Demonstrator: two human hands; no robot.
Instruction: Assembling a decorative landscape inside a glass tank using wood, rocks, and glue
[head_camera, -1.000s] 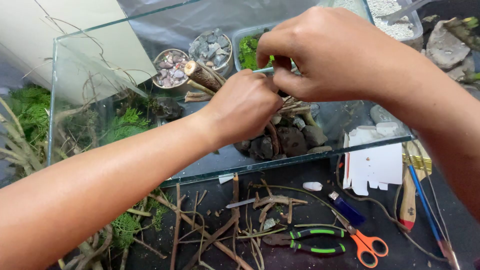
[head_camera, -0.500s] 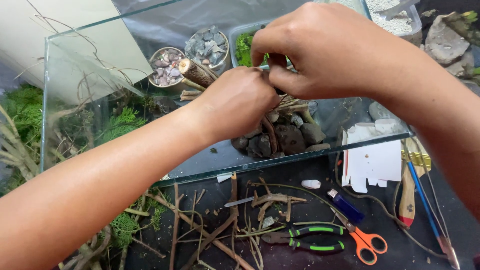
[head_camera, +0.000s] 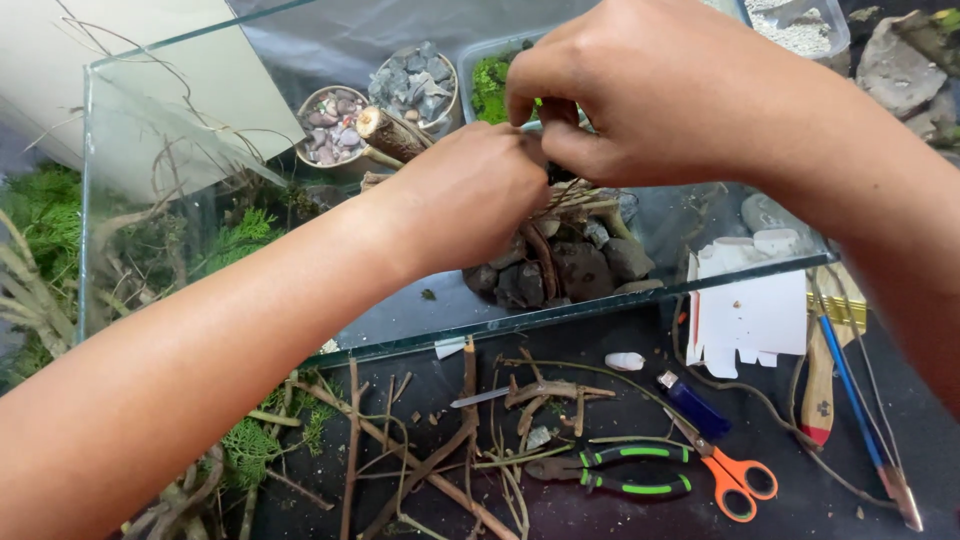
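Note:
Both hands work inside a clear glass tank (head_camera: 150, 130). My left hand (head_camera: 470, 195) is closed around a piece of driftwood (head_camera: 392, 135) whose cut end sticks out to the upper left. My right hand (head_camera: 640, 85) comes from the right and pinches something small and dark right at the left hand's fingertips; what it is stays hidden. Under the hands, dark stones (head_camera: 575, 265) and thin brown branches lie piled on the tank floor.
Behind the tank stand two round dishes of pebbles (head_camera: 330, 125) and a tub of green moss (head_camera: 490, 85). In front lie twigs (head_camera: 420, 440), green-handled pliers (head_camera: 620, 470), orange-handled scissors (head_camera: 735, 480), a blue lighter (head_camera: 695, 405), white card (head_camera: 750, 310) and brushes (head_camera: 850, 390).
The hands have stayed together over the stones, shifting only slightly; the view has drifted a little.

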